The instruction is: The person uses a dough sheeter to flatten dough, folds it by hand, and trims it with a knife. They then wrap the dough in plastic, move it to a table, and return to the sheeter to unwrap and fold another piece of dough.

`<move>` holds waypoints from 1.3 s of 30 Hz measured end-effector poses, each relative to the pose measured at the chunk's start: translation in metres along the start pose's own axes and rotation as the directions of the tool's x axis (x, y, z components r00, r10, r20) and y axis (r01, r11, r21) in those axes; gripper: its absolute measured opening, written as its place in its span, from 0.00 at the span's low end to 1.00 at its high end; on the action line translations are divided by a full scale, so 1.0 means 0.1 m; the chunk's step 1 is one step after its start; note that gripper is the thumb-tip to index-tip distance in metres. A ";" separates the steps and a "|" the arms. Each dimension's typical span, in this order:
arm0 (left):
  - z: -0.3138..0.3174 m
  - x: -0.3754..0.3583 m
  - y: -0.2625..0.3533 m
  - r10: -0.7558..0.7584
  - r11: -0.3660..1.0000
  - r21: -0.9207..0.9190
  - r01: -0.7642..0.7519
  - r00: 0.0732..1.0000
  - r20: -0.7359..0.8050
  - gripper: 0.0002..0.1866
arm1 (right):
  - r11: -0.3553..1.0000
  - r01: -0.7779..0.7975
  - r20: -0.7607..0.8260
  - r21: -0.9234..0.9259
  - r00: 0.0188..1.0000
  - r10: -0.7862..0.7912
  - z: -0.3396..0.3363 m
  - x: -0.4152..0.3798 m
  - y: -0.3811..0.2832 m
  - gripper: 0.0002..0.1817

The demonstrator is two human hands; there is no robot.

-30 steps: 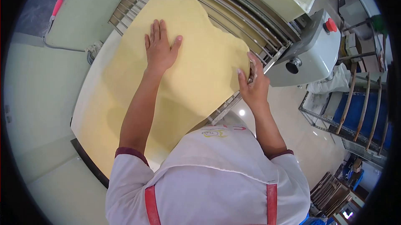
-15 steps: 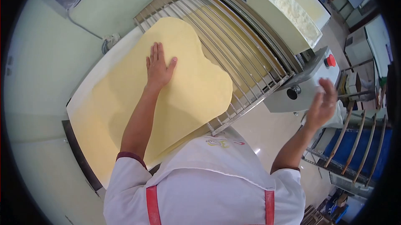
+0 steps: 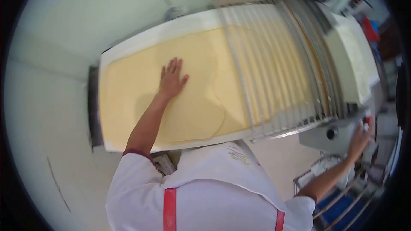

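My left hand (image 3: 172,81) lies flat with spread fingers on a wide, thin sheet of yellow dough (image 3: 128,89). An upper layer of dough (image 3: 197,119) rests over the sheet, its curved edge lying left of the metal bar guard (image 3: 252,117). Through the bars, more of the sheet shows, running toward the rollers. Over at the right, my right hand (image 3: 359,139) is at the red button (image 3: 367,121) on the machine's control box (image 3: 319,141). Blur hides how its fingers are set and whether they press the button.
The dough lies on a white belt (image 3: 171,29) close to a pale green wall (image 3: 107,8). A white bin (image 3: 347,55), with white powder in it, sits on the machine beyond the rollers. Wooden-barred racking (image 3: 342,203) stands at the lower right.
The view has turned. The upper dough layer's curved edge has shifted left, off the bar guard. My right hand has reached the red button; my left stays flat on the dough.
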State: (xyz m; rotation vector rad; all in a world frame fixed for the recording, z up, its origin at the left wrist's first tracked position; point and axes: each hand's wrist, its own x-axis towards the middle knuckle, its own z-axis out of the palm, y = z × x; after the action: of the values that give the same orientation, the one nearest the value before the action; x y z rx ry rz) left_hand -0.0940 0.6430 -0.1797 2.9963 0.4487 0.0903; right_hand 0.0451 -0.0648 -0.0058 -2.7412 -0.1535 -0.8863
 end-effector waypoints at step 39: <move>-0.19 1.11 -2.89 0.272 0.957 -0.128 -0.260 0.958 0.088 0.32 | 0.143 -0.882 0.751 0.449 0.459 0.475 0.70 -4.51 -7.27 0.14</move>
State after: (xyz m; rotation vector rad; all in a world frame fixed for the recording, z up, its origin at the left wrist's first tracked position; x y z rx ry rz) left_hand -0.0726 0.9527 -0.1901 2.9104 0.0248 -0.0183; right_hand -0.4092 0.6437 -0.1737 -1.6222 0.5379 0.1693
